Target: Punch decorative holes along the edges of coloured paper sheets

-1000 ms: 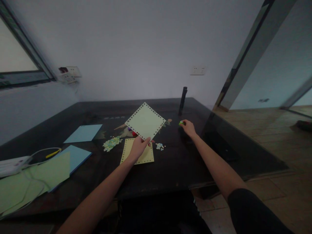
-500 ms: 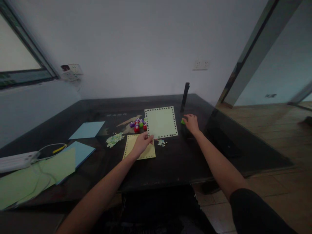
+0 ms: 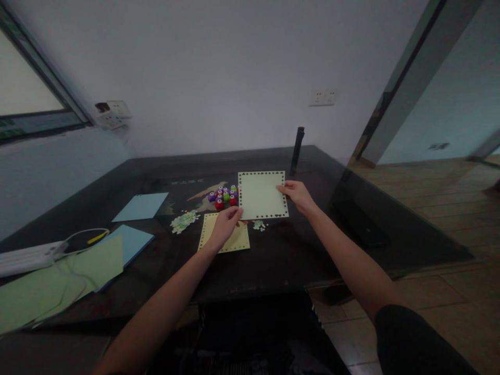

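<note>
A pale green paper sheet [image 3: 261, 195] with small shaped holes punched along its edges is held up over the table. My left hand [image 3: 225, 227] pinches its lower left corner. At the upper right edge, my right hand [image 3: 297, 195] has its thumb on the front and its fingers behind. Underneath, partly covered by my left hand, lies a yellow sheet [image 3: 239, 240] with similar holes. Several small red, purple and green craft punches [image 3: 224, 196] sit clustered left of the raised sheet. The green punch seen earlier on the right is hidden from view.
Paper bits form a pile [image 3: 184, 221] on the left and a smaller one [image 3: 259, 225] near the yellow sheet. Blue sheets [image 3: 140, 207], green sheets [image 3: 58, 284] and a white power strip [image 3: 29, 259] with a cable lie leftward. A black upright stick [image 3: 297, 151] stands at the back.
My right hand has left the green punch and moved left to grip the sheet's right edge. The sheet has shifted slightly right and turned straighter, with my left hand still on it.
</note>
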### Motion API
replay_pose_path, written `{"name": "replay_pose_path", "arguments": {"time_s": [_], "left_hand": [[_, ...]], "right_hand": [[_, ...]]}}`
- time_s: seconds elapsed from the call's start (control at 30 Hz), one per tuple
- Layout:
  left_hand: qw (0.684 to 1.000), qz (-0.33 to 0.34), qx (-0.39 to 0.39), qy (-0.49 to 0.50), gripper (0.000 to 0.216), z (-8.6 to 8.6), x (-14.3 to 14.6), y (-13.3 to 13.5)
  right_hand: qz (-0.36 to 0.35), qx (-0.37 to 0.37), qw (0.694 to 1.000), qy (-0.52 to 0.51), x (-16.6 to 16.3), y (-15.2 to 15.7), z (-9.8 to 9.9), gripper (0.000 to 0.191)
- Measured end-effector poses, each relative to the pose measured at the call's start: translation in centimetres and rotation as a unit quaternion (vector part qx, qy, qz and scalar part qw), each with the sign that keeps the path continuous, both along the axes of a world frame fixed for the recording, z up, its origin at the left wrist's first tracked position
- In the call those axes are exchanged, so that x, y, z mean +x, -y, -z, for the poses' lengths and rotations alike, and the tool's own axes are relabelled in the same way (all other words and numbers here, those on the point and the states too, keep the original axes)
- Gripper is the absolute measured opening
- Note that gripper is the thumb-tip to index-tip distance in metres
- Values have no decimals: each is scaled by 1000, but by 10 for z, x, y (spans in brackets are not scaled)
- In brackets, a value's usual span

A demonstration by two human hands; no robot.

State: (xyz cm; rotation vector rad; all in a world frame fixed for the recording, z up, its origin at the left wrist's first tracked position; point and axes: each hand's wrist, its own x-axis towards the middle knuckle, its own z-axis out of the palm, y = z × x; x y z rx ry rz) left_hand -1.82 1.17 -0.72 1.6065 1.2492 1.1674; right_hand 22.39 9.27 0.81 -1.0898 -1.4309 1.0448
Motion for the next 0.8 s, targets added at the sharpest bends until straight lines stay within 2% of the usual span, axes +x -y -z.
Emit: {"name": "replay_pose_path", "arguments": {"time_s": [0.13,0.27,0.43,0.5,0.63,0.8], "left_hand": [[999,-26,17,-9,25,-2,-2,0],[999,-36,28,-4,20,0,-2,-1],[996,-47,75,6,43,-3,6,3],[994,-31,100,-32,37,-8,13,6],[985,54,103,-125,11,-17,32,4],[979,118,48,-160,14,-13,67,-4]], "right_hand": [[-6,0,1000,-12,1,1,-1,30],[17,26,999,-15,0,1,-4,28],[40,43,998,-5,8,2,-11,26],[50,49,997,8,16,4,-14,25],[74,31,996,35,42,12,-18,26],[34,-34,993,108,82,24,-8,26]]}}
